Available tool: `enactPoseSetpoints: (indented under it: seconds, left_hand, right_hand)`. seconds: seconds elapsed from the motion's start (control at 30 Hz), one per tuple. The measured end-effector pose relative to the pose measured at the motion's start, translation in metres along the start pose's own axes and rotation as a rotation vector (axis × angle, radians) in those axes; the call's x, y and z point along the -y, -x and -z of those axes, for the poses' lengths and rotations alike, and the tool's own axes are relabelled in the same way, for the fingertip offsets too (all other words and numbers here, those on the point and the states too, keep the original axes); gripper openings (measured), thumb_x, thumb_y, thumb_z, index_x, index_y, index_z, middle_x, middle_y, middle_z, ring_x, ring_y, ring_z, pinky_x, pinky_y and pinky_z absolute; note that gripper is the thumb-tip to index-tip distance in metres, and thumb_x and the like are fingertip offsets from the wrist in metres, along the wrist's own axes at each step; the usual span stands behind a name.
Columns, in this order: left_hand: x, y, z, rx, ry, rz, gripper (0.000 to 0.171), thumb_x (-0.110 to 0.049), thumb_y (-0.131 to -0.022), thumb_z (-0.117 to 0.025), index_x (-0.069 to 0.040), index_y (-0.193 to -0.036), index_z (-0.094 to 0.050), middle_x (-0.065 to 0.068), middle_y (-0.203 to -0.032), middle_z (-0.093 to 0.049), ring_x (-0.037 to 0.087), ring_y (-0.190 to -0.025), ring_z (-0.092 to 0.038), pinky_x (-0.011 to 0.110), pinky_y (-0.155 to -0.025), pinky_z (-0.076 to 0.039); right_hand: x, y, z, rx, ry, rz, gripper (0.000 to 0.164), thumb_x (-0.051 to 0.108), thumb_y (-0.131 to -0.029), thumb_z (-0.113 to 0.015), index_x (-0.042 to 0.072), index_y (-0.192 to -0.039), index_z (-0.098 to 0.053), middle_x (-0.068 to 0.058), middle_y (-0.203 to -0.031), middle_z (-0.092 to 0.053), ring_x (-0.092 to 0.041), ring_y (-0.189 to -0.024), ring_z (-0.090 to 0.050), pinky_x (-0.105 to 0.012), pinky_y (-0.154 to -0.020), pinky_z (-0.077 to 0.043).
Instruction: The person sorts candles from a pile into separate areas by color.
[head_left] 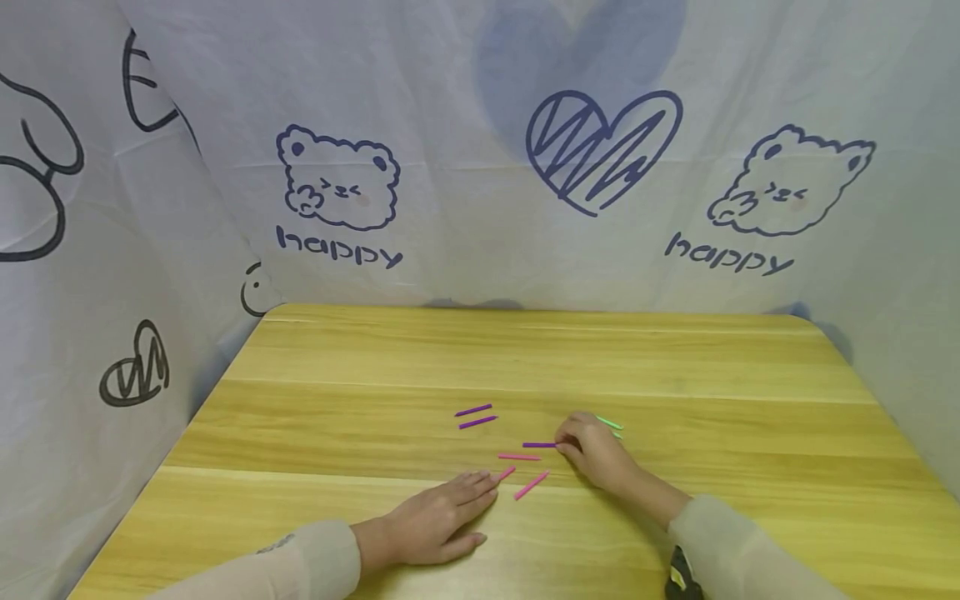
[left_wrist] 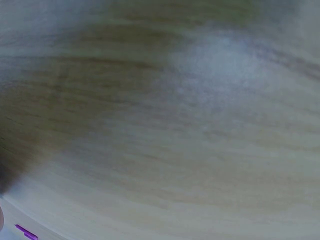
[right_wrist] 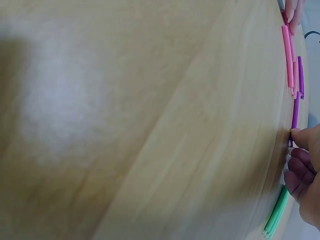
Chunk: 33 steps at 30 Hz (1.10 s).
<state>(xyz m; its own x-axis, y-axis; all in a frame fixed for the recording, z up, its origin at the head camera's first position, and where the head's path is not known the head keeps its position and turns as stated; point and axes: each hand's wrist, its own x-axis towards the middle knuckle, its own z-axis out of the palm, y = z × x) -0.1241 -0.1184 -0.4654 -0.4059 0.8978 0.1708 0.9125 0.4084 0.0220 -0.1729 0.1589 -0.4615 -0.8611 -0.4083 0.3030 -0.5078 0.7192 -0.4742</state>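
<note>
In the head view, my right hand (head_left: 596, 450) pinches one end of a slim purple stick (head_left: 536, 445) between thumb and fingertips, low over the table. My left hand (head_left: 442, 521) lies palm down, fingers stretched out, its fingertips on the end of a short-looking pink stick (head_left: 507, 472), partly covered. Two more pink sticks, one level (head_left: 519, 457) and one slanted (head_left: 532, 486), lie between the hands. Behind them are two purple sticks (head_left: 477, 422), side by side. Green sticks (head_left: 610, 422) show partly behind the right hand; the right wrist view also has green sticks (right_wrist: 276, 212).
All the sticks lie on a wood-grain table (head_left: 337, 350) with rounded far corners. White cloth (head_left: 465, 183) with drawn bears and hearts hangs behind it and along the sides. A dark and yellow item (head_left: 681, 575) shows by the right sleeve.
</note>
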Motion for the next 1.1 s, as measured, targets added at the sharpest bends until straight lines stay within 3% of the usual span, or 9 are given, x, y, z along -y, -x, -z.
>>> enactPoseSetpoints:
  seconds: [1.1]
  left_hand:
    - [0.000, 0.000, 0.001, 0.015, -0.009, -0.006, 0.051, -0.034, -0.097, -0.043, 0.004, -0.131, -0.049, 0.018, -0.139, -0.046, 0.028, -0.129, -0.045, 0.037, -0.106, -0.040]
  right_hand:
    - [0.008, -0.017, -0.009, 0.046, -0.001, 0.067, 0.005, 0.004, -0.081, -0.068, 0.003, -0.076, -0.067, -0.003, -0.077, -0.060, -0.013, -0.072, -0.055, -0.021, -0.065, -0.050]
